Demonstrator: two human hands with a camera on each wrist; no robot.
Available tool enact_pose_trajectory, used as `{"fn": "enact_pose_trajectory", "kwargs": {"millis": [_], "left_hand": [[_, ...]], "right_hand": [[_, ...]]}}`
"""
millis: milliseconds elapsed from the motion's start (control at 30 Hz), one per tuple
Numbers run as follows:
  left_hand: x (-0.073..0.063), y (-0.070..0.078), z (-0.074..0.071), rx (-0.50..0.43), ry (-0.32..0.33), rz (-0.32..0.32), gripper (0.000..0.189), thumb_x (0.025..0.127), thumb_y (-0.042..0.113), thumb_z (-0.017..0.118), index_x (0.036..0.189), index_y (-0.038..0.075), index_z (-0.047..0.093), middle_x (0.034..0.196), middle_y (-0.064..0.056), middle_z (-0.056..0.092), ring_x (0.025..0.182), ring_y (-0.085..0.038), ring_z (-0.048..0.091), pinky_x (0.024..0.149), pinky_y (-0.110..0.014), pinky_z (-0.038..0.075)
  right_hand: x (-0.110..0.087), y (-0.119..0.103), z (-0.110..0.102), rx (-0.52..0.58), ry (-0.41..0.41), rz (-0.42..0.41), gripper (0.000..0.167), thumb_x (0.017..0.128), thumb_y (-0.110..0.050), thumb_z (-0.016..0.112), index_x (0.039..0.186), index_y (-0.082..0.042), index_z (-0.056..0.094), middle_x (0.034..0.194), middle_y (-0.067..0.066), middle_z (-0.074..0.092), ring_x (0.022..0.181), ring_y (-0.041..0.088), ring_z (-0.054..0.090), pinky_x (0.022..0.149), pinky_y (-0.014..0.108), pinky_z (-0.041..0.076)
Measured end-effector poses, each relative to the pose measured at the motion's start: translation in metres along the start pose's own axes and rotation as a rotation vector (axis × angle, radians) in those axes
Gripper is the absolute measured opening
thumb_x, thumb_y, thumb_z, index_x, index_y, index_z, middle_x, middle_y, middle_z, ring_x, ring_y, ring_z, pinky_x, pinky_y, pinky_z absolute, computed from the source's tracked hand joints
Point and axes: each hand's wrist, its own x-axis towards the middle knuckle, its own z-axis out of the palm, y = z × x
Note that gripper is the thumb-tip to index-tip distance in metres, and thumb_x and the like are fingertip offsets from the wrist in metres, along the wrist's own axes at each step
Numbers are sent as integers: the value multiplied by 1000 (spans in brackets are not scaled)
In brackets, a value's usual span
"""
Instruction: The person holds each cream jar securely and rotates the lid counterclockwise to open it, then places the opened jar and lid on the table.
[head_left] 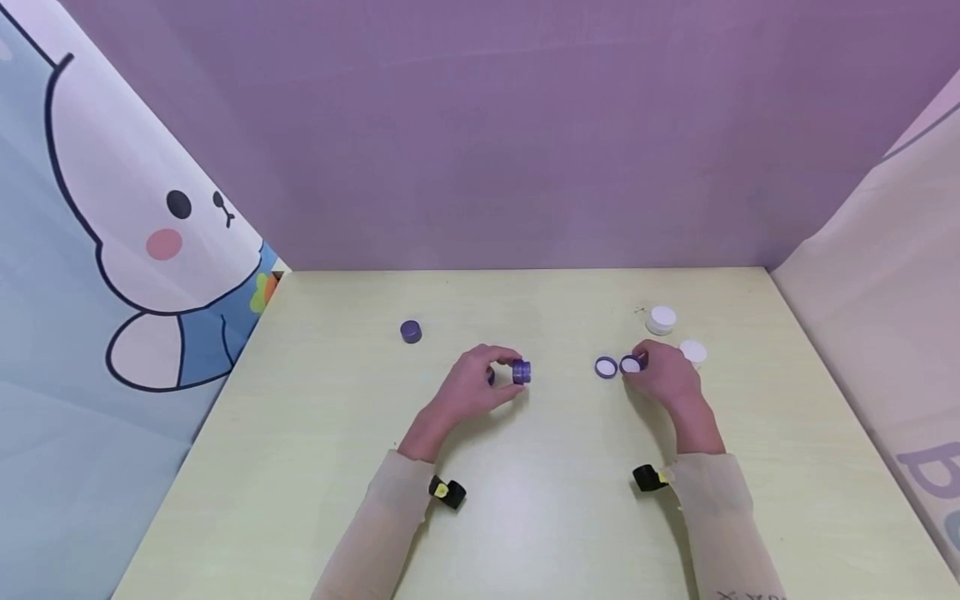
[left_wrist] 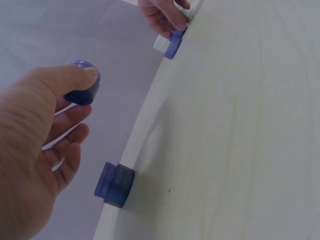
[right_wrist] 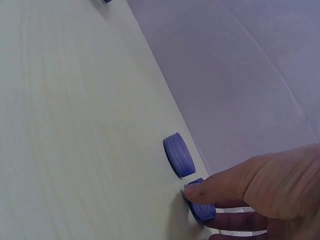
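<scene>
Purple jar [head_left: 522, 372], left fingers [left_wrist: 70, 117] pinching, right [right_wrist: 237, 221] pinching lid [right_wrist: 203, 211]

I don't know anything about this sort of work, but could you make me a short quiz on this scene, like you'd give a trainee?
1. Multiple choice: what is the right hand pinching?
A) A spoon
B) A purple lid
C) A folded cloth

2. True or false: the left hand is empty.

3. Fill the gap: in the head view, a second purple lid lies on the table, just to the ____ of the one being pinched.

Key:
1. B.
2. False; it holds a small purple jar.
3. Left.
</scene>
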Motion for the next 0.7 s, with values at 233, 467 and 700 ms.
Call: {"fn": "enact_pose_trajectory", "kwargs": {"millis": [233, 467, 700], "left_hand": [[0, -1, 0, 14, 3, -7, 41, 80, 26, 82, 116, 16, 67, 107, 5, 64, 96, -19, 59, 77, -33, 52], [0, 1, -1, 11, 4, -1, 40, 79, 25, 82, 115, 16, 67, 105, 6, 64, 95, -18, 59, 77, -33, 52], [0, 0, 0, -9, 10, 7, 38, 78, 20, 83, 111, 14, 65, 107, 5, 65, 98, -20, 60, 80, -38, 53]], "right_hand": [[-1, 0, 1, 3, 4, -4, 37, 83, -20, 70, 114, 0, 61, 108, 22, 66, 97, 39, 61, 75, 51, 48], [-1, 0, 0, 7, -4, -2, 37, 83, -20, 69, 113, 0, 61, 108, 22, 65, 97, 39, 61, 76, 51, 48], [-1, 0, 0, 8, -3, -14, 39, 82, -20, 70, 114, 1, 60, 109, 23, 65, 98, 40, 61, 77, 52, 48]]}}
